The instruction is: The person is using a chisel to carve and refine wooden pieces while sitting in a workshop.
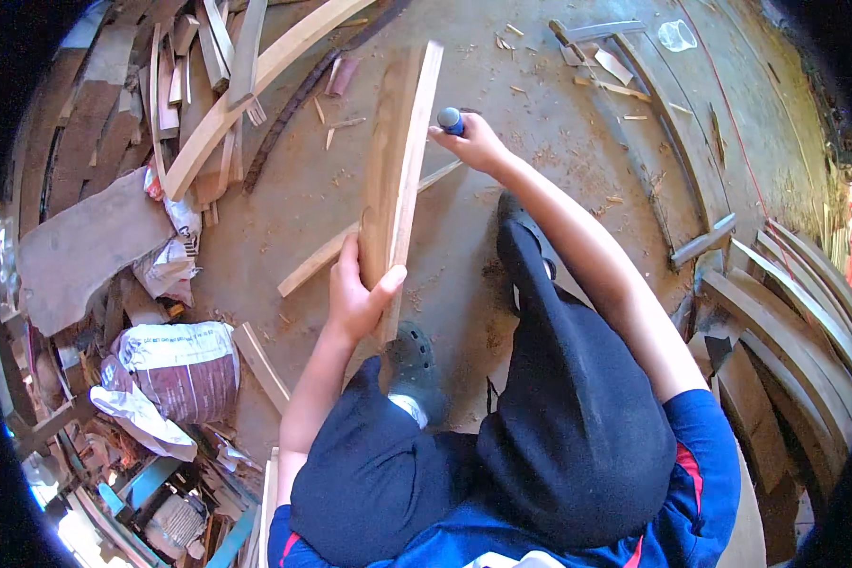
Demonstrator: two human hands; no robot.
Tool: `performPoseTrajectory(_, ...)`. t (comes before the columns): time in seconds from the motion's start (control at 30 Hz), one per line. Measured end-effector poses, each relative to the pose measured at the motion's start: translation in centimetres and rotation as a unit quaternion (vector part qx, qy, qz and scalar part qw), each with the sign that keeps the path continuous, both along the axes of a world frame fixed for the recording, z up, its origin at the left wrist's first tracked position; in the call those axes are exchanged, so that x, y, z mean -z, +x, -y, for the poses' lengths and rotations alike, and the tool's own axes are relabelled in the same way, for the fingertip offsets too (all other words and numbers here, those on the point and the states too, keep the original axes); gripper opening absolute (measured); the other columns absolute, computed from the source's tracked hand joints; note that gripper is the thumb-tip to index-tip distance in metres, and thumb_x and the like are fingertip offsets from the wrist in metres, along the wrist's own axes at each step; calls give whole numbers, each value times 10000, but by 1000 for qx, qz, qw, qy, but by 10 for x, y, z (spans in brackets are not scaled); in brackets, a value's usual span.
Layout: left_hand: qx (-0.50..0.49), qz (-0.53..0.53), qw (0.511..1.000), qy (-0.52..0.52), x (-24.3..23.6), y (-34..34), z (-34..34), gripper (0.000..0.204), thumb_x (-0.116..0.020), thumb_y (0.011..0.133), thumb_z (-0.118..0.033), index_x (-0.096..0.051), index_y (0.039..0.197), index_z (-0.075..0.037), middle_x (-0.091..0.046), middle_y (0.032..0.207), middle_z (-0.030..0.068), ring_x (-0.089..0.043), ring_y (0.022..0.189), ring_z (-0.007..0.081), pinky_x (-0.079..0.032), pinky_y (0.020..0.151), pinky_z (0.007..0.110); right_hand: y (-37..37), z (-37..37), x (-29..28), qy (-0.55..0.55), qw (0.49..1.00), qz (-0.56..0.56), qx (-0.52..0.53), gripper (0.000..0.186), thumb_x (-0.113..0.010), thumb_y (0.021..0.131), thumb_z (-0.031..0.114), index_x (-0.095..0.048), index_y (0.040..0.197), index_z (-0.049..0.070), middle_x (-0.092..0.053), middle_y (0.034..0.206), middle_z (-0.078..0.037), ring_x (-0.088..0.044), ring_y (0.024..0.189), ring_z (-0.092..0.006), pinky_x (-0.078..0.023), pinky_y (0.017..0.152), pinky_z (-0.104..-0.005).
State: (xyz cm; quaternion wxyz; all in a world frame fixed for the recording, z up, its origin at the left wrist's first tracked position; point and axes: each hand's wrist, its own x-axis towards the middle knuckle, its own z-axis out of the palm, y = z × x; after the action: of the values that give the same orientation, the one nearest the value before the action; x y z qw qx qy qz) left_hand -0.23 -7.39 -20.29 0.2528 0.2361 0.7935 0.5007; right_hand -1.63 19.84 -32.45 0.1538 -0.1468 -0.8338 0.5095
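My left hand (358,299) grips a long, pale wooden board (394,180) near its lower end, with the thumb on the right edge and the fingers behind. The board stands tilted above the floor between my feet, its far end pointing up and away. Right of the board, my right hand (480,147) is closed around a blue-handled tool (451,121) with a rounded grey end cap. Its working end is hidden, so I cannot tell its kind. Behind the board, a narrow wooden strip (317,266) lies slanted on the floor.
Stacked planks and a curved beam (275,71) fill the far left. A white-and-brown sack (185,374) and a motor (175,525) sit at the near left. Curved wooden pieces (786,331) are piled at right. A frame, shavings and a clear plastic cup (677,36) lie on the floor.
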Motion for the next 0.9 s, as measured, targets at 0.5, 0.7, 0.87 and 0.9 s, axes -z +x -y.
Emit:
performPoseTrajectory(0.5,-2,-287,958,0,12,8,-15,689,-744,558,-332,-380,1055,-24,-578,848,187,-608,744,358,-492,646,406,11,10,8,-163,985,22,-54,228,-655,797,243,-577,705,49,-520,617,54,-446,607,-46,-401,566,-249)
performPoseTrajectory(0.7,72,-199,961,-177,-12,0,-19,672,-746,564,-355,-428,1039,-2,-598,762,195,-619,711,388,-502,622,437,8,12,15,-151,978,-142,-29,151,-648,770,180,-629,797,33,-587,658,19,-514,651,-57,-443,625,-261)
performPoseTrajectory(0.87,1,-233,965,120,-22,12,-4,702,-734,577,-240,-379,1137,-9,-539,856,84,-572,713,180,-485,679,294,12,8,14,-191,980,-13,-46,288,-658,795,243,-524,629,49,-430,550,40,-374,562,-52,-358,532,-248)
performPoseTrajectory(0.9,-9,-202,958,205,-17,14,-8,711,-732,585,-265,-366,1137,-5,-547,849,101,-579,715,198,-488,679,306,12,9,15,-192,980,-24,-40,288,-658,795,243,-524,629,49,-430,550,40,-374,562,-52,-358,532,-248)
